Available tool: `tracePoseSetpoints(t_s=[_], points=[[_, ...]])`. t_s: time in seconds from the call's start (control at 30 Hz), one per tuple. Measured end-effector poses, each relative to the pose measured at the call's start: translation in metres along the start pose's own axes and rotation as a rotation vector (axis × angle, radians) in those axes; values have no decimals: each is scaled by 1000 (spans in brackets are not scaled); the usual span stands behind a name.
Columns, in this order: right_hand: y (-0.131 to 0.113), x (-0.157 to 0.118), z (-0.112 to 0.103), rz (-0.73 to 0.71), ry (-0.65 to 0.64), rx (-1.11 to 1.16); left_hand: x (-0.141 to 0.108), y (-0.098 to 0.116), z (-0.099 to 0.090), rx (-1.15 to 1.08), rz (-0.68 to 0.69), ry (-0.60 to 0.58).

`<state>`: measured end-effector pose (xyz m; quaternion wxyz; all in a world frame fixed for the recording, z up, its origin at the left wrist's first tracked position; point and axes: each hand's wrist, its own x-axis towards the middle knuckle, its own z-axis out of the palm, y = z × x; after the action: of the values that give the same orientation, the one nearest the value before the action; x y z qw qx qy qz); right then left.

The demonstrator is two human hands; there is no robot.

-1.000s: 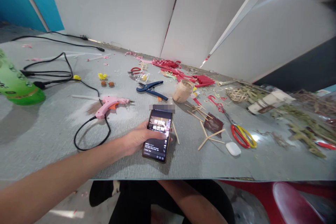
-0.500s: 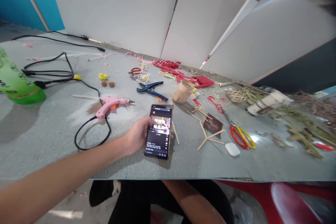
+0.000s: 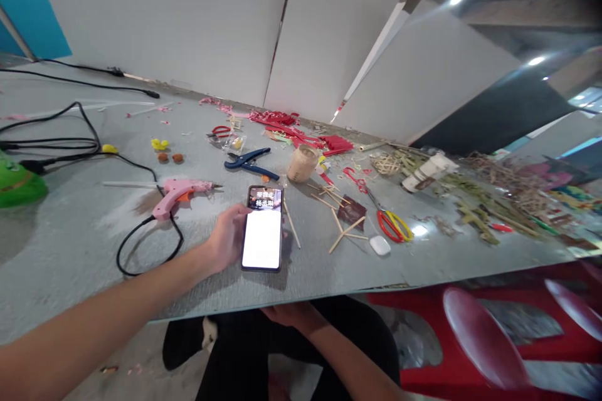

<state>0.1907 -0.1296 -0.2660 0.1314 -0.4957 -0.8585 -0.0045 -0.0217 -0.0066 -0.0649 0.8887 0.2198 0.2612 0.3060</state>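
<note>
A smartphone [image 3: 262, 238] is held upright above the table's front part by my left hand [image 3: 229, 235], closed around its left side with the thumb at the edge of the screen. The lower screen is bright white, with a dark strip and white characters on top. Below the table edge, my right hand [image 3: 289, 314] lies over my lap; its fingers are mostly hidden. Left of the phone rests a pink hot glue gun [image 3: 176, 194] with a black cord. Blue pliers [image 3: 253, 163] and a tan jar [image 3: 302, 163] stand beyond it. To the right are thin joined sticks [image 3: 345, 235].
Scissors with red and yellow handles [image 3: 394, 225] and a white case [image 3: 380, 245] lie to the right. Red paper strips [image 3: 301, 131] gather by the wall. Dried plant stalks [image 3: 475, 213] cover the right side. A green bottle [image 3: 21, 185] is at far left. Red stools [image 3: 423, 369] stand below.
My view has turned to the right. The phone's screen has gone from a dark page to mostly white. More of my right hand shows below the table edge.
</note>
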Motion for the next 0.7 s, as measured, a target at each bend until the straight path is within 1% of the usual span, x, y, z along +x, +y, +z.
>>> tracePoseSetpoints(t_s=[0.13, 0.33, 0.43, 0.5, 0.63, 0.7], points=[[3, 1, 9, -35, -24, 6, -4, 4, 2, 12, 40, -9], [-1, 3, 12, -59, -12, 16, -4, 8, -6, 6, 141, 12], [-7, 5, 16, -45, 10, 26, -3, 9, -8, 13, 157, 24], [-9, 6, 19, -36, 16, 26, -2, 9, -8, 15, 165, 13], [-10, 7, 25, -50, 39, 1, -3, 9, -6, 22, 154, -13], [-9, 6, 25, -50, 30, 0, -3, 9, -6, 24, 149, -20]])
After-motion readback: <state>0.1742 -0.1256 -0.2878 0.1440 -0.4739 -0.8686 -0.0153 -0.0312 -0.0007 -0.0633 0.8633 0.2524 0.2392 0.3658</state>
